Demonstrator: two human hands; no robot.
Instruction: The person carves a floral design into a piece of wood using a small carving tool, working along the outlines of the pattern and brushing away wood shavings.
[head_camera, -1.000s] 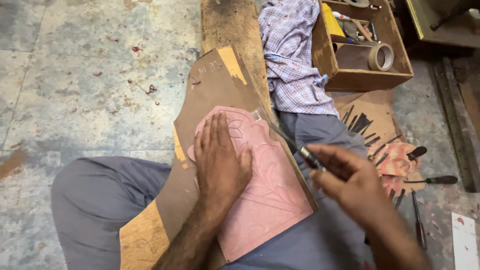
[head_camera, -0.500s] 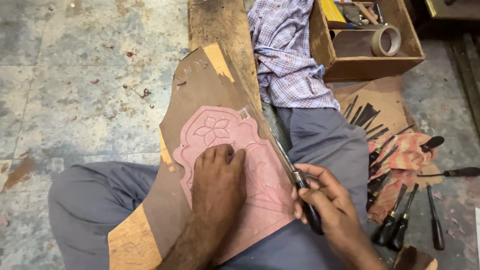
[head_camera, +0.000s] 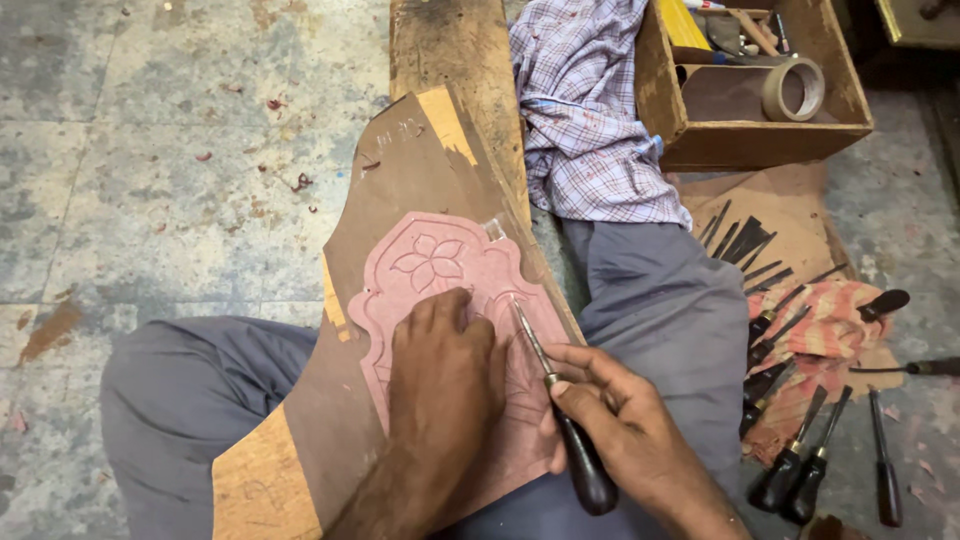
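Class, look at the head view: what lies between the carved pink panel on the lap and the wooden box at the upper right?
In the head view, a crumpled checked shirt lies between the pink panel and the wooden box, beside a wooden plank.

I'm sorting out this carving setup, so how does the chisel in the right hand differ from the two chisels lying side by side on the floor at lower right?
The held chisel is gripped in the right hand, its blade tip against the pink carved panel; the two floor chisels lie loose, untouched. The held one slants up-left; the floor pair slants up-right. All have dark handles and slim metal blades.
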